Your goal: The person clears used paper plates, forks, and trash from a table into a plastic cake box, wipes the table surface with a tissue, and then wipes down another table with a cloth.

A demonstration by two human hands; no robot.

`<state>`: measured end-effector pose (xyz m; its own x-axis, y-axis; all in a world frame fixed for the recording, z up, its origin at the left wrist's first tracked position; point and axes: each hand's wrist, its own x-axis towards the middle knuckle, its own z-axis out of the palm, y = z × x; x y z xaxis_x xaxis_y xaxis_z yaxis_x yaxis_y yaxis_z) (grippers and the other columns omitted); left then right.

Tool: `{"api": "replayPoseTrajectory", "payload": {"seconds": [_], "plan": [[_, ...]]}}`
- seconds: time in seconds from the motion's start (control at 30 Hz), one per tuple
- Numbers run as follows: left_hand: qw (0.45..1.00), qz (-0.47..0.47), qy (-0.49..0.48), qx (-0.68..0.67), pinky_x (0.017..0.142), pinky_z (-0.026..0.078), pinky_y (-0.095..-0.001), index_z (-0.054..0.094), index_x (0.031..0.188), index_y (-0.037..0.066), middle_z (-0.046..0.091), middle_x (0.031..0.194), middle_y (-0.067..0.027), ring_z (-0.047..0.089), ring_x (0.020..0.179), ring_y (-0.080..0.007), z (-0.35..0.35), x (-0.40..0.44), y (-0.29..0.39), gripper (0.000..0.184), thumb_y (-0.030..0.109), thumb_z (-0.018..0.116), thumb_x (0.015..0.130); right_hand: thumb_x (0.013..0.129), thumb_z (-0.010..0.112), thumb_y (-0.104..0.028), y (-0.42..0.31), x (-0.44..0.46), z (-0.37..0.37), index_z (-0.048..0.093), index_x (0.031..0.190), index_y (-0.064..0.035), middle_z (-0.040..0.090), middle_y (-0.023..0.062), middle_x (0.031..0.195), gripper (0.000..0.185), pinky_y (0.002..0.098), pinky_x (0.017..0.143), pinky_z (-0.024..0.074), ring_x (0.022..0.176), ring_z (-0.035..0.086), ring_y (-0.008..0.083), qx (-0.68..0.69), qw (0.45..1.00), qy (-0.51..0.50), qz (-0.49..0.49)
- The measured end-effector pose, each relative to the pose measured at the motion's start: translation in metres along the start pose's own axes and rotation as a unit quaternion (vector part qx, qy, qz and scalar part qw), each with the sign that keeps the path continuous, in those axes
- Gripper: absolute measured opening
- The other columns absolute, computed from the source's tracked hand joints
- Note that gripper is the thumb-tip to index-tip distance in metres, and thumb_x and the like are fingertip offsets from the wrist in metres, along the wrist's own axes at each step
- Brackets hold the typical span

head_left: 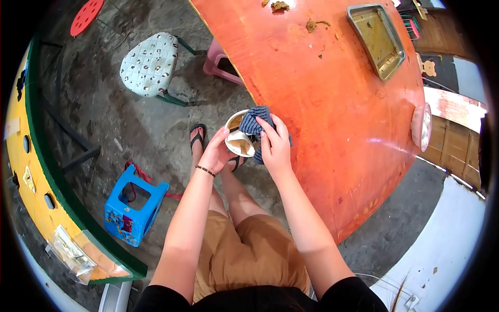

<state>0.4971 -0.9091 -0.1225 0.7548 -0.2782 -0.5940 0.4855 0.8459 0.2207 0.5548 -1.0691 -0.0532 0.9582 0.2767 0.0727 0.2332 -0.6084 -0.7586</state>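
Observation:
Close to the near left edge of the orange table (pixel 322 130), my left hand (pixel 214 152) is wrapped round the side of a white paper cup (pixel 241 151). The cup tilts so its mouth faces up at me, and something pale and crumpled shows inside. My right hand (pixel 276 145) grips a dark blue striped cloth (pixel 253 120) at the cup's rim. Part of the cloth covers the far side of the mouth, and another part hangs below my right fingers. What lies deeper in the cup is hidden.
Food scraps (pixel 312 25) lie on the table's far part beside a metal tray (pixel 378 39) with oily residue. A pink dish (pixel 422 127) sits at the right edge. A blue stool (pixel 136 200), a cushioned stool (pixel 149 63) and a yellow-topped table (pixel 47 177) stand to the left.

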Motion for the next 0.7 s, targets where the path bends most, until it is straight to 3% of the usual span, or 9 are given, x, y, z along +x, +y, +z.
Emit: {"api": "replayPoseTrajectory", "payload": {"seconds": [0.1, 0.27, 0.37, 0.53, 0.6, 0.7], "plan": [[1.000, -0.010, -0.006, -0.026, 0.094, 0.043, -0.0411, 0.039, 0.132, 0.010, 0.049, 0.128, -0.0072, 0.048, 0.117, -0.0223, -0.003, 0.003, 0.001, 0.049, 0.034, 0.051, 0.091, 0.086, 0.050, -0.002, -0.010, 0.001, -0.015, 0.060, 0.113, -0.0052, 0.048, 0.0194, 0.122, 0.030, 0.0362, 0.097, 0.0375, 0.114, 0.048, 0.0313, 0.077, 0.995, 0.026, 0.050], [1.000, -0.014, 0.001, -0.017, 0.099, 0.039, -0.0445, 0.038, 0.132, 0.009, 0.046, 0.132, -0.0095, 0.045, 0.121, -0.0253, 0.003, 0.004, 0.007, 0.050, 0.033, 0.051, 0.090, 0.089, 0.048, -0.006, 0.006, 0.006, -0.068, 0.060, 0.115, -0.0034, 0.049, 0.0155, 0.123, 0.028, 0.0345, 0.098, 0.0360, 0.114, 0.048, 0.0268, -0.014, 0.988, 0.135, 0.079], [0.999, -0.011, 0.029, 0.016, 0.101, 0.036, -0.0433, 0.039, 0.133, 0.005, 0.049, 0.130, -0.0132, 0.047, 0.120, -0.0279, 0.009, 0.004, 0.010, 0.058, 0.039, 0.052, 0.087, 0.092, 0.044, -0.007, 0.036, 0.008, -0.095, 0.057, 0.117, -0.0010, 0.048, 0.0137, 0.122, 0.029, 0.0336, 0.097, 0.0369, 0.114, 0.048, 0.0239, 0.021, 0.977, 0.178, 0.114], [1.000, 0.001, 0.011, 0.017, 0.102, 0.035, -0.0432, 0.037, 0.134, 0.004, 0.047, 0.133, -0.0132, 0.045, 0.122, -0.0277, 0.004, 0.010, 0.018, 0.057, 0.036, 0.051, 0.089, 0.087, 0.055, -0.012, 0.089, 0.003, -0.079, 0.056, 0.119, -0.0044, 0.041, 0.0205, 0.128, 0.034, 0.0407, 0.099, 0.0347, 0.117, 0.043, 0.0346, -0.163, 0.963, 0.179, 0.122], [0.999, -0.015, 0.022, 0.016, 0.101, 0.036, -0.0432, 0.038, 0.134, 0.004, 0.047, 0.132, -0.0130, 0.045, 0.121, -0.0277, 0.004, 0.009, 0.030, 0.057, 0.035, 0.051, 0.088, 0.081, 0.062, -0.012, 0.072, 0.016, -0.063, 0.055, 0.121, -0.0059, 0.041, 0.0218, 0.128, 0.041, 0.0420, 0.099, 0.0335, 0.118, 0.041, 0.0364, -0.166, 0.966, 0.165, 0.113], [0.999, -0.025, 0.030, 0.001, 0.103, 0.034, -0.0414, 0.038, 0.133, 0.001, 0.048, 0.132, -0.0133, 0.046, 0.121, -0.0277, -0.008, 0.017, 0.046, 0.057, 0.033, 0.051, 0.088, 0.080, 0.062, -0.009, 0.044, 0.035, -0.031, 0.055, 0.123, -0.0099, 0.041, 0.0223, 0.127, 0.044, 0.0421, 0.100, 0.0334, 0.117, 0.041, 0.0374, -0.166, 0.973, 0.124, 0.102]]}}
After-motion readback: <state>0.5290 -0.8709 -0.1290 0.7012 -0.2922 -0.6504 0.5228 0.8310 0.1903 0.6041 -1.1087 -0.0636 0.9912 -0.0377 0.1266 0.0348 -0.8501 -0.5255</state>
